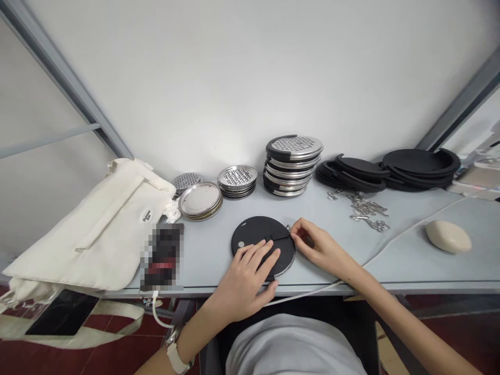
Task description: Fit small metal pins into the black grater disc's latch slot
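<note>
A round black case point(250, 229) with a metal rim showing at its lower right lies flat near the table's front edge. My left hand point(250, 276) rests on top of it, fingers spread and pressing lightly across its lower part. At the case's right edge, my right hand point(316, 245) pinches a small metal clasp point(288, 228) between thumb and forefinger. Most of the clasp is hidden by the fingertips. Loose metal clasps point(367, 205) of similar look lie in a pile behind my right hand.
Behind stand stacked round graters in black holders point(292, 166), grater discs point(237, 178), plain metal discs point(200, 200) and black covers point(420, 169). A white bag point(97, 229) and a blurred-out phone point(162, 258) are left. A white cable point(410, 226) crosses right, near a cream mouse-like object point(448, 236).
</note>
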The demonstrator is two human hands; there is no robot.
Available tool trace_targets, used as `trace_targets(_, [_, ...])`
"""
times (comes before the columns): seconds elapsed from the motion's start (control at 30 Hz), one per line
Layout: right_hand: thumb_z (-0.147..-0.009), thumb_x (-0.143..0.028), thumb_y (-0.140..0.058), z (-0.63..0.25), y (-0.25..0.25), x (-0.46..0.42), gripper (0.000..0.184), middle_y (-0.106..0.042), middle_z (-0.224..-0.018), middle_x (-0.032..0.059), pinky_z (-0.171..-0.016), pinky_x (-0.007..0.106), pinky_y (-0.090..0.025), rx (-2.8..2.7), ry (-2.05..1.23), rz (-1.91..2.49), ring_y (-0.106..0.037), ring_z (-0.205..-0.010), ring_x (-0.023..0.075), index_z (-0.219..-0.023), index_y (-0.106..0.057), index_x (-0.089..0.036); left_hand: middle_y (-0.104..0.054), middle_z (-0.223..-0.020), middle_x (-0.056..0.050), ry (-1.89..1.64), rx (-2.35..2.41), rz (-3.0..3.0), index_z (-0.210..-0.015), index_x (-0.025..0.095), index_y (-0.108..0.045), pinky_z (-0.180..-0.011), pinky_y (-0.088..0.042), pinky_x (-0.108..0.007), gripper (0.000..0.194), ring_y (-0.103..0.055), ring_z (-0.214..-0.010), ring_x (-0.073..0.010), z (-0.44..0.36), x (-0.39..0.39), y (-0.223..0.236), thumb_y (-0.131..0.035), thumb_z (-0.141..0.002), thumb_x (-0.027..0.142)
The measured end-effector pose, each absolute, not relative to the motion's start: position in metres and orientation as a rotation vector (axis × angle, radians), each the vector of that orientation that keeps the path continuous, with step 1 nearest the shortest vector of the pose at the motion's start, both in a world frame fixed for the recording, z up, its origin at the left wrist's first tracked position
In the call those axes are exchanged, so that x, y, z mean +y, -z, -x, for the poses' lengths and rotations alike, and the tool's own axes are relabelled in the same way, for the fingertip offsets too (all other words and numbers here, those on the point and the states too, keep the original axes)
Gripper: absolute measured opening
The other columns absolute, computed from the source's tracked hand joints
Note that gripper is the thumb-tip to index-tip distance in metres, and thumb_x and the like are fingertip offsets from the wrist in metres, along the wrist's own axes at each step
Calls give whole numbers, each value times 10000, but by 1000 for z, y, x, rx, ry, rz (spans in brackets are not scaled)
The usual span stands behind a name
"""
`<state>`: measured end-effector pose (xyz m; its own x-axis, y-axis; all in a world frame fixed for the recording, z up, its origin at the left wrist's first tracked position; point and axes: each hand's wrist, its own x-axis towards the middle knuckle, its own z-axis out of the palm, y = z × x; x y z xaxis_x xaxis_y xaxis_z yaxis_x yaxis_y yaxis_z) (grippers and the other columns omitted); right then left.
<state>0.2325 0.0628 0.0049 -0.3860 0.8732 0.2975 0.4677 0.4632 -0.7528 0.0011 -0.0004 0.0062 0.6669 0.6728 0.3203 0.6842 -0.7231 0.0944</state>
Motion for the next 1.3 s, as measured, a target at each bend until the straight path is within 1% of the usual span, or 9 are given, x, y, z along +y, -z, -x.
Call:
trace_targets(0.1, [-928, -241, -449, -232, -4, 63, 82, -600, -772, 23, -641, 299, -476, -2011, -750, 1117, -570, -674, 170, -865, -497, -219, -365, -1506, -118, 518, -1160, 2841, -1439, 134, -382, -1083, -322, -453, 525, -320, -1382, -262, -1, -1, -7, -447, -944, 293])
trace_targets(0.17, [-930, -236, -446, -232, -3, 64, 61, -618, -792, 29, -654, 303, -486, -1987, -746, 1106, -592, -699, 177, -922, -504, -219, -368, -1506, -113, 519, -1165, 2838, -1437, 138, -387, -1087, -322, -447, 523, -321, -1382, -260, -2, -1, -7, -452, -943, 297])
trace_targets(0.3, [-915, -197, -427, -233, 0, 66, 134, -634, -807, 32, -658, 305, -494, -2003, -712, 1113, -604, -695, 180, -1007, -523, -214, -380, -1498, -112, 525, -1166, 2828, -1433, 142, -392, -1087, -328, -440, 524, -330, -1379, -254, -2, -1, -8, -465, -938, 297])
trace_targets(0.4, [-888, -149, -405, -235, 1, 67, 186, -637, -788, 27, -673, 308, -491, -2006, -664, 1145, -608, -692, 182, -996, -545, -208, -373, -1502, -112, 521, -1163, 2828, -1436, 139, -387, -1091, -321, -441, 525, -318, -1385, -254, -1, -1, -7, -458, -942, 301])
trace_targets(0.57, [-844, -98, -384, -237, 1, 68, 247, -678, -881, 45, -733, 318, -486, -1981, -616, 1160, -633, -785, 192, -945, -585, -200, -354, -1513, -107, 494, -1163, 2837, -1442, 135, -379, -1093, -312, -448, 526, -298, -1393, -257, -1, -1, -7, -445, -947, 297])
trace_targets(0.77, [-846, -98, -388, -239, 2, 68, 278, -690, -864, 39, -713, 324, -480, -1937, -585, 1232, -622, -734, 192, -917, -636, -203, -384, -1495, -117, 528, -1162, 2825, -1434, 140, -393, -1084, -333, -445, 520, -328, -1380, -257, -2, -1, -7, -453, -942, 297])
trace_targets(1.03, [-870, -83, -405, -239, 1, 67, 318, -678, -976, 53, -817, 346, -484, -1939, -564, 1091, -633, -907, 209, -965, -672, -228, -404, -1480, -122, 542, -1150, 2808, -1423, 143, -407, -1077, -349, -436, 516, -342, -1376, -255, -2, -1, -8, -467, -934, 296])
trace_targets(1.17, [-896, -132, -469, -236, -6, 64, 245, -685, -974, 58, -891, 384, -462, -1976, -561, 1044, -618, -960, 225, -960, -682, -234, -400, -1484, -123, 546, -1149, 2809, -1424, 139, -405, -1081, -344, -435, 518, -337, -1378, -255, -1, -1, -8, -467, -935, 296])
trace_targets(1.3, [-922, -203, -506, -235, -8, 63, 169, -697, -966, 66, -888, 397, -470, -1971, -554, 1043, -620, -958, 232, -945, -672, -228, -389, -1492, -118, 537, -1158, 2815, -1424, 138, -404, -1088, -332, -441, 514, -331, -1380, -255, -2, -1, -8, -460, -938, 295])
